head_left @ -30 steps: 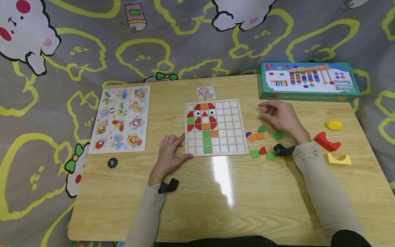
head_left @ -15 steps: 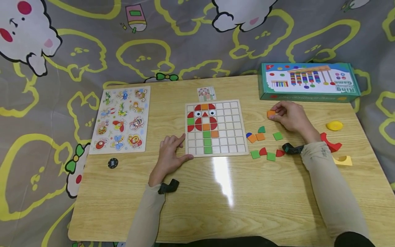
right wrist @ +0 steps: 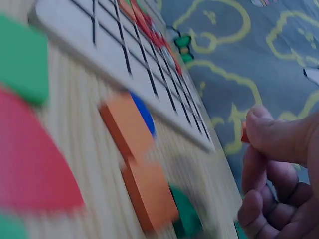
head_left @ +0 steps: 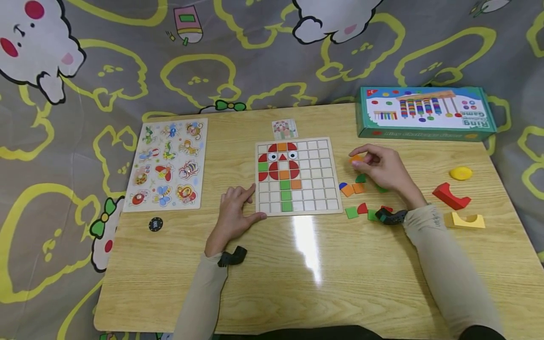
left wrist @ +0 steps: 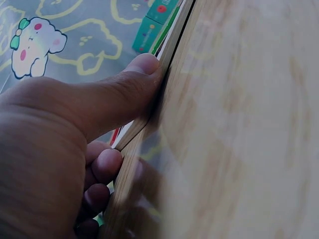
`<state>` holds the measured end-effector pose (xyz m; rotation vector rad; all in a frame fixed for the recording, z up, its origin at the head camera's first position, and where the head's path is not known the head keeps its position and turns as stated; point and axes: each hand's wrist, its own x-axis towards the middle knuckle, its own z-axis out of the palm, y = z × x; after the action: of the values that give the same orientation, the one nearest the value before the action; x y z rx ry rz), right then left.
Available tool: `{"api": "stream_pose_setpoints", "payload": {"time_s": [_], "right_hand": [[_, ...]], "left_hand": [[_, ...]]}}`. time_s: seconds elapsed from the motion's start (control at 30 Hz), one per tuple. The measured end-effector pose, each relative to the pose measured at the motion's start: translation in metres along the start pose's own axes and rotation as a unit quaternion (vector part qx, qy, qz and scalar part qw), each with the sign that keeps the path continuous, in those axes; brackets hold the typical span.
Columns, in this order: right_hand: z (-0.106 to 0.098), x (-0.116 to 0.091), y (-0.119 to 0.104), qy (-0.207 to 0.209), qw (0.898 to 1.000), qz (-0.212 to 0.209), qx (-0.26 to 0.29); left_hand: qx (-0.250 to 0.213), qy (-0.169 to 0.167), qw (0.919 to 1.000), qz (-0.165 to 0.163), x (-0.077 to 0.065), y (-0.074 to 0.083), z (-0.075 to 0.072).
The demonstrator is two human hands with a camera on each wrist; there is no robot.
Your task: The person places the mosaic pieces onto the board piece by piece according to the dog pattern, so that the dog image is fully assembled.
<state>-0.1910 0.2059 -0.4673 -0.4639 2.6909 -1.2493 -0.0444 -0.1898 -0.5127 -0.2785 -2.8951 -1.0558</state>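
In the head view my right hand (head_left: 383, 166) pinches an orange square tile (head_left: 355, 159) between thumb and fingers, held to the right of the grid board (head_left: 319, 212). Only a sliver of that orange tile (right wrist: 244, 132) shows past the thumb in the right wrist view. My left hand (head_left: 232, 213) rests at the board's near left corner, index fingertip at the left edge and thumb along the front edge. Red, green and orange tiles and two eye tiles fill part of the board's left half. Loose orange tiles (head_left: 359, 188), green tiles (head_left: 351, 212) and red quarter-circles (head_left: 362, 208) lie right of it.
A small picture card (head_left: 284, 128) lies behind the board. An insect puzzle board (head_left: 203, 165) and a black chip (head_left: 155, 224) are at left. At right are a green box (head_left: 425, 135), a yellow oval (head_left: 461, 173), a red block (head_left: 450, 196) and a yellow block (head_left: 467, 220).
The orange tile came into view in my right hand half a second ago. That hand has since moved left, toward the board, with the tile. My left hand stays at the corner.
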Motion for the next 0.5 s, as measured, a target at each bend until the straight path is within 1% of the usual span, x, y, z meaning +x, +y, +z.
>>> {"api": "stream_pose_setpoints", "payload": {"time_s": [0.17,0.27,0.37,0.5], "right_hand": [[0.028,-0.005,-0.023,-0.02,0.996,0.022,0.082],[0.046,-0.008,-0.033,-0.042,0.993,0.026,0.107],[0.061,-0.012,-0.04,-0.066,0.992,0.002,0.106],[0.079,-0.016,-0.046,-0.075,0.992,-0.066,0.074]], "left_hand": [[-0.002,-0.002,1.0,-0.002,0.0,0.0,0.0],[-0.002,-0.004,1.0,-0.005,0.001,-0.001,0.0],[-0.002,-0.006,0.9999,-0.008,0.001,-0.001,0.0],[-0.002,-0.006,0.9999,-0.009,0.001,-0.002,0.001]]}}
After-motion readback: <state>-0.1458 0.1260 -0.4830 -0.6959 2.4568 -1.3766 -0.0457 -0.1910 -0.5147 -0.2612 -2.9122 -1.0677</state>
